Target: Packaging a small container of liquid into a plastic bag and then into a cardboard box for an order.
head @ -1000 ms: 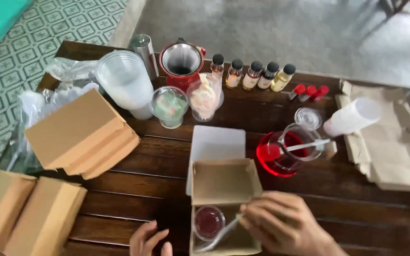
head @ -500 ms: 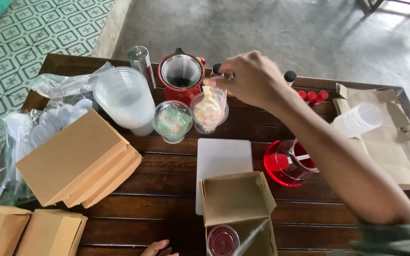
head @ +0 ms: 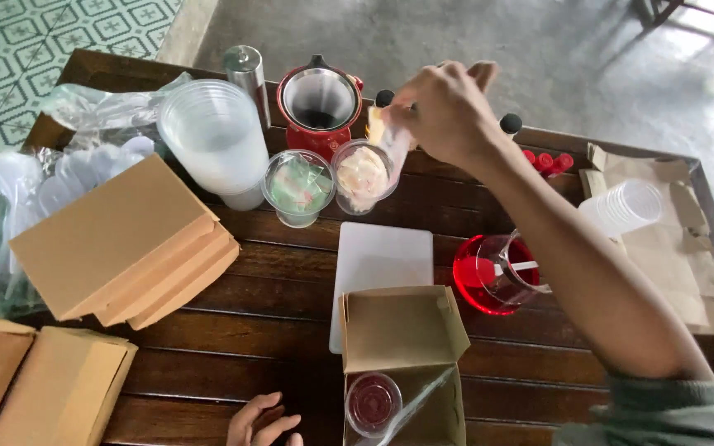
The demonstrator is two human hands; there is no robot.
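Observation:
My right hand (head: 448, 111) reaches across the table and pinches a small pale sachet (head: 390, 139), held just above a clear plastic cup (head: 363, 176) filled with similar sachets. My left hand (head: 262, 421) rests on the wooden table (head: 274, 297) at the near edge, fingers loosely curled and holding nothing, just left of an open brown cardboard box (head: 402, 330). Inside the box lie a small lidded cup of red sauce (head: 372, 403) and a clear wrapped item (head: 423, 400).
A second cup with green sachets (head: 297, 186), a stack of plastic cups (head: 212, 140), a metal cylinder (head: 245, 70) and a red pot with a dripper (head: 320, 103) stand at the back. A white board (head: 382, 260), red glass jug (head: 493, 272), flat brown boxes (head: 117, 239), stacked lids (head: 625, 206).
My right hand left the open box, reached to the far sachet cup and now lifts a sachet out of it. The left hand stayed at the near edge.

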